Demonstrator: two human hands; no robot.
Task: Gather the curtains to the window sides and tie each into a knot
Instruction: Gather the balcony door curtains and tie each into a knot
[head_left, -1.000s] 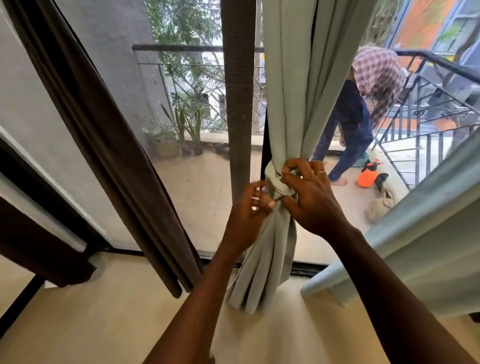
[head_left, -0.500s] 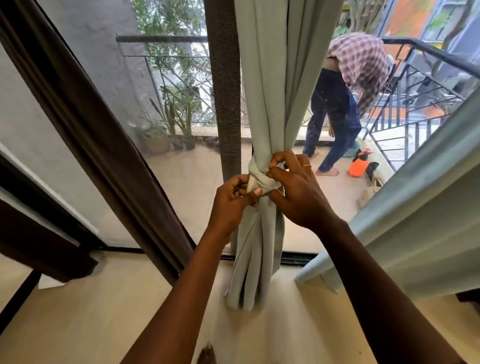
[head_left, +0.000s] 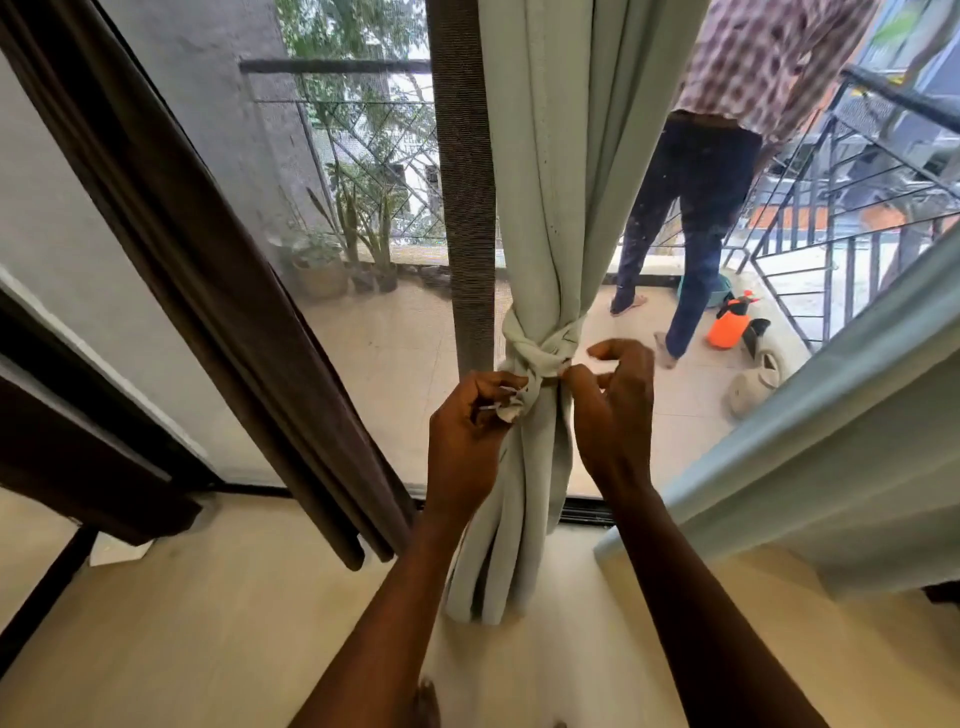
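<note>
Both arms reach forward to the knot (head_left: 540, 345) in the pale green curtain (head_left: 550, 171) before the window. The left hand (head_left: 470, 434) pinches a fabric end below it; the right hand (head_left: 615, 410) curls half open, fingertips touching the knot. The curtain's top is cut off.

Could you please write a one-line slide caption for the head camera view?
Left hand pinches a fold below the knot in the pale green curtain; right hand hovers open beside it.

A home: curtained sliding door (head_left: 462, 208) opening onto a planted balcony (head_left: 395, 332).
</note>
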